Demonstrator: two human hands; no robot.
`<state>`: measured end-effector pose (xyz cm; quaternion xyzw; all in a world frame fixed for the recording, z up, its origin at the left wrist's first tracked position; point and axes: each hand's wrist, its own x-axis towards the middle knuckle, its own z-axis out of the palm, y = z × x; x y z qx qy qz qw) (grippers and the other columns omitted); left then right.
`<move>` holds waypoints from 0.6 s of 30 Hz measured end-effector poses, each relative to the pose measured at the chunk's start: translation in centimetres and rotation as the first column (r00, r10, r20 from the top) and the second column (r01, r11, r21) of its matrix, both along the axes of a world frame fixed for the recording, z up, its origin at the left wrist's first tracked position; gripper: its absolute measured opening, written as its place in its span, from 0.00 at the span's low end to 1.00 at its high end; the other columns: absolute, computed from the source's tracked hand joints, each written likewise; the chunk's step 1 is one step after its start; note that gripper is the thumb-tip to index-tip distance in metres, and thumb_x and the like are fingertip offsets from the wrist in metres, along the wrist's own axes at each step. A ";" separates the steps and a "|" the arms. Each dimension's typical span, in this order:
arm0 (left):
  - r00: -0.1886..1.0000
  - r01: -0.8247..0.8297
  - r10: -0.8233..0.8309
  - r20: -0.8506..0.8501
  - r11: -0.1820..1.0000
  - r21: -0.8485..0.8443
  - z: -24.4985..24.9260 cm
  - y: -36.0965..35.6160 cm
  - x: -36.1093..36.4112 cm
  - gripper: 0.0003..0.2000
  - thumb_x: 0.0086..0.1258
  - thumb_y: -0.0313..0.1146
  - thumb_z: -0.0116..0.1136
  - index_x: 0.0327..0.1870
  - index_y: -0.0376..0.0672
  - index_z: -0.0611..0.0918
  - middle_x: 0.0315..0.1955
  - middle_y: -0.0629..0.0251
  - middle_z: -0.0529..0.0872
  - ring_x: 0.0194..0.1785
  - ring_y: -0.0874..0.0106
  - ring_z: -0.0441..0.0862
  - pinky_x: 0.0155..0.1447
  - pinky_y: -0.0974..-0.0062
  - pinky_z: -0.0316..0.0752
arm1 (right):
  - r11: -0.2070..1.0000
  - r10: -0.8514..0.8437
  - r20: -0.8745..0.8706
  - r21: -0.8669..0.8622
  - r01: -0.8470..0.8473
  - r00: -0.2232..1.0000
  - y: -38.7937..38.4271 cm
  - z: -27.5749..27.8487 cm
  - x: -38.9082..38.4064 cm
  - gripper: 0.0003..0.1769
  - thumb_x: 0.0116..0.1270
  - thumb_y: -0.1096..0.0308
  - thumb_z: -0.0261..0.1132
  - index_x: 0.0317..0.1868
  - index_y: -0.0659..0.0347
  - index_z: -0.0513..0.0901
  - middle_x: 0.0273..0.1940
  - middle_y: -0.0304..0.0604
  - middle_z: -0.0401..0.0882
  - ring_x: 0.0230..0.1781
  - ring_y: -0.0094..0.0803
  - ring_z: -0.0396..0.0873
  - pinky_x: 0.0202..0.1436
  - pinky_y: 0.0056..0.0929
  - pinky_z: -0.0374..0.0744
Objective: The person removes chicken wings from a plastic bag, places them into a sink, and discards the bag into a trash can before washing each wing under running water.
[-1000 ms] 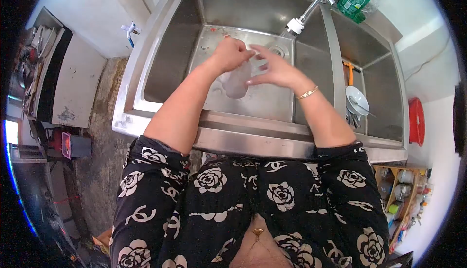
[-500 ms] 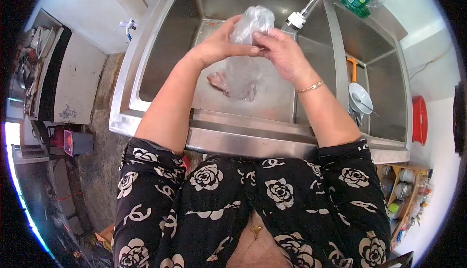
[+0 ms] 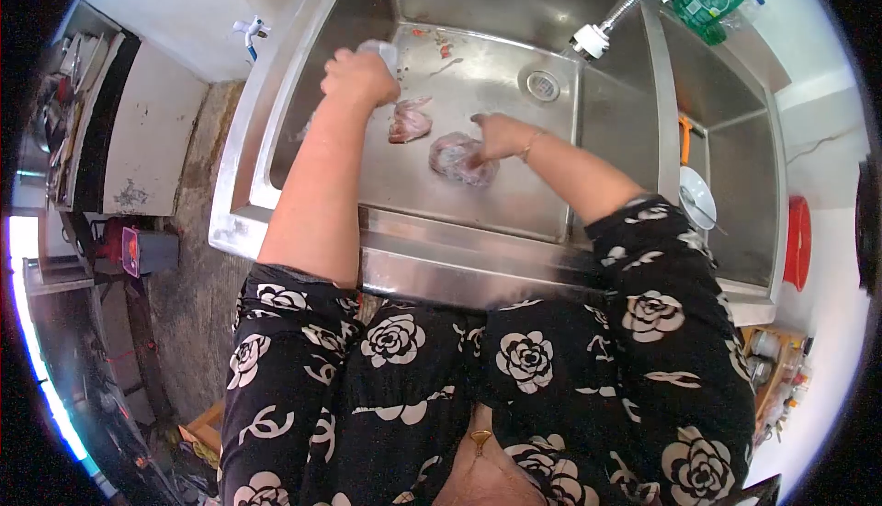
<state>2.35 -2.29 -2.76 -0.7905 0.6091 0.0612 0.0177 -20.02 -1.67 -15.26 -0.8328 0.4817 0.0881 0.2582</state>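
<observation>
My left hand [image 3: 360, 79] is over the left side of the steel sink, fingers curled round a crumpled clear plastic bag [image 3: 384, 54], part of which is hidden behind them. Lower in the basin, my right hand [image 3: 502, 136] reaches to a piece of raw meat in clear plastic [image 3: 452, 159], with its fingers on the right end of the bundle and the thumb apart from it. Between my hands, an unwrapped piece of raw meat [image 3: 410, 122] lies on the basin floor.
Small reddish scraps [image 3: 445, 50] lie near the back of the sink basin [image 3: 514, 201], left of the drain [image 3: 542, 85]. A flexible faucet [image 3: 591, 41] hangs over the right side. The second basin holds a white bowl [image 3: 700, 195] and an orange-handled utensil [image 3: 685, 138]; a green pouch [image 3: 709, 2] stands behind.
My hands, together on the clear bag before, have parted. The left has moved left with plastic; the right has come down to the wrapped meat. Both meat pieces now show plainly.
</observation>
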 end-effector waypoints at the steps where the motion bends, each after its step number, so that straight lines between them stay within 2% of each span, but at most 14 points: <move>1: 0.999 0.038 -0.038 -0.005 0.987 0.159 -0.3 0.0 0.2 0.26 0.46 0.46 0.63 0.46 0.39 0.78 0.45 0.54 0.79 0.52 0.60 0.76 0.55 0.65 0.70 | 1.000 -0.002 0.007 -0.013 0.002 1.000 0.7 -1.7 0.8 0.41 0.43 0.53 0.69 0.57 0.64 0.67 0.38 0.56 0.77 0.41 0.50 0.77 0.49 0.41 0.74; 2: 0.997 0.073 -0.071 -0.017 0.948 0.311 -0.5 -0.1 0.4 0.27 0.45 0.46 0.65 0.46 0.40 0.79 0.47 0.54 0.79 0.52 0.60 0.76 0.55 0.66 0.70 | 1.000 0.000 0.014 -0.029 0.001 1.000 1.3 -3.4 1.6 0.38 0.44 0.55 0.68 0.56 0.62 0.68 0.38 0.56 0.77 0.41 0.50 0.77 0.49 0.42 0.74; 5: 0.994 0.085 -0.040 -0.097 0.844 0.529 -1.0 -0.6 1.0 0.28 0.42 0.46 0.68 0.46 0.40 0.80 0.49 0.57 0.78 0.52 0.61 0.76 0.54 0.67 0.70 | 0.991 -0.047 0.010 -0.126 0.048 0.999 3.5 -5.9 2.8 0.29 0.47 0.61 0.64 0.53 0.58 0.70 0.38 0.56 0.77 0.42 0.49 0.77 0.47 0.42 0.74; 6: 0.996 0.085 -0.047 -0.082 0.823 0.562 -1.7 -1.2 1.5 0.25 0.44 0.46 0.67 0.44 0.43 0.81 0.48 0.60 0.79 0.52 0.63 0.76 0.54 0.68 0.70 | 0.983 -0.075 0.006 -0.169 0.075 0.997 3.7 -6.2 3.1 0.27 0.49 0.63 0.63 0.52 0.57 0.71 0.38 0.55 0.77 0.42 0.49 0.77 0.47 0.43 0.75; 7: 0.996 0.087 -0.056 -0.070 0.798 0.596 -2.7 -1.8 2.1 0.21 0.45 0.45 0.66 0.41 0.46 0.82 0.46 0.63 0.80 0.51 0.66 0.77 0.53 0.69 0.70 | 0.992 -0.108 0.066 -0.050 0.112 0.992 3.7 -3.3 3.3 0.14 0.51 0.70 0.59 0.40 0.62 0.75 0.35 0.55 0.78 0.38 0.49 0.78 0.43 0.42 0.76; 8: 0.996 0.089 -0.064 -0.062 0.775 0.626 -3.6 -2.3 2.5 0.18 0.47 0.44 0.65 0.39 0.49 0.83 0.45 0.66 0.81 0.51 0.68 0.77 0.53 0.69 0.70 | 0.996 -0.058 0.065 -0.069 0.062 0.996 2.9 -3.3 3.2 0.12 0.50 0.70 0.59 0.37 0.63 0.76 0.32 0.54 0.78 0.37 0.47 0.78 0.42 0.41 0.76; 10: 0.999 0.031 -0.035 -0.006 0.780 0.625 -3.5 -2.1 1.6 0.17 0.47 0.44 0.66 0.39 0.50 0.84 0.44 0.65 0.81 0.51 0.68 0.77 0.52 0.69 0.71 | 0.994 0.046 0.062 -0.101 -0.040 0.997 0.6 -2.8 2.6 0.08 0.49 0.70 0.60 0.30 0.65 0.78 0.27 0.51 0.78 0.34 0.44 0.79 0.40 0.41 0.77; 11: 0.999 -0.001 -0.021 0.028 0.783 0.622 -3.2 -2.1 1.5 0.17 0.46 0.44 0.66 0.38 0.50 0.84 0.44 0.65 0.82 0.50 0.67 0.78 0.52 0.69 0.71 | 0.988 -0.101 0.147 0.134 0.081 0.984 -0.3 -2.1 2.2 0.08 0.48 0.69 0.61 0.28 0.65 0.79 0.25 0.48 0.78 0.31 0.40 0.79 0.38 0.39 0.77; 12: 0.999 0.019 -0.038 0.016 0.774 0.633 -2.8 -2.0 1.6 0.16 0.47 0.42 0.66 0.38 0.48 0.84 0.44 0.65 0.82 0.50 0.67 0.78 0.52 0.69 0.71 | 0.912 -0.264 0.194 0.368 0.180 0.945 -1.0 0.3 1.8 0.08 0.47 0.69 0.61 0.26 0.65 0.79 0.23 0.46 0.77 0.29 0.37 0.79 0.36 0.37 0.77; 13: 0.998 0.045 -0.063 0.004 0.764 0.644 -2.4 -1.9 1.6 0.16 0.47 0.41 0.66 0.38 0.47 0.84 0.44 0.64 0.82 0.50 0.67 0.78 0.52 0.69 0.71 | 0.771 -0.434 0.198 0.586 0.249 0.879 -1.5 1.8 1.4 0.08 0.46 0.69 0.62 0.24 0.65 0.79 0.21 0.43 0.77 0.27 0.33 0.78 0.34 0.35 0.77; 16: 0.974 0.224 -0.207 -0.098 0.782 0.582 -2.8 -2.3 0.3 0.19 0.47 0.38 0.66 0.41 0.42 0.81 0.45 0.61 0.81 0.51 0.67 0.77 0.51 0.70 0.71 | 0.839 -0.272 0.319 0.540 0.062 0.908 -3.2 3.7 0.1 0.07 0.50 0.69 0.62 0.28 0.64 0.80 0.21 0.34 0.75 0.23 0.20 0.71 0.27 0.22 0.71; 17: 0.955 0.294 -0.266 -0.131 0.791 0.537 -3.0 -2.7 0.0 0.20 0.46 0.37 0.66 0.43 0.40 0.80 0.45 0.60 0.81 0.51 0.67 0.77 0.51 0.71 0.71 | 0.850 -0.215 0.307 0.526 0.023 0.927 -3.6 4.9 0.0 0.07 0.50 0.70 0.61 0.30 0.64 0.81 0.23 0.34 0.76 0.23 0.20 0.68 0.30 0.19 0.69; 18: 0.877 0.441 -0.307 -0.368 0.818 0.370 -3.1 -2.9 0.0 0.24 0.45 0.38 0.67 0.46 0.39 0.78 0.45 0.58 0.80 0.51 0.66 0.77 0.51 0.71 0.71 | 0.869 -0.169 0.366 0.494 -0.037 0.915 -3.8 6.2 0.2 0.07 0.50 0.71 0.61 0.30 0.64 0.81 0.24 0.35 0.77 0.25 0.20 0.69 0.31 0.20 0.69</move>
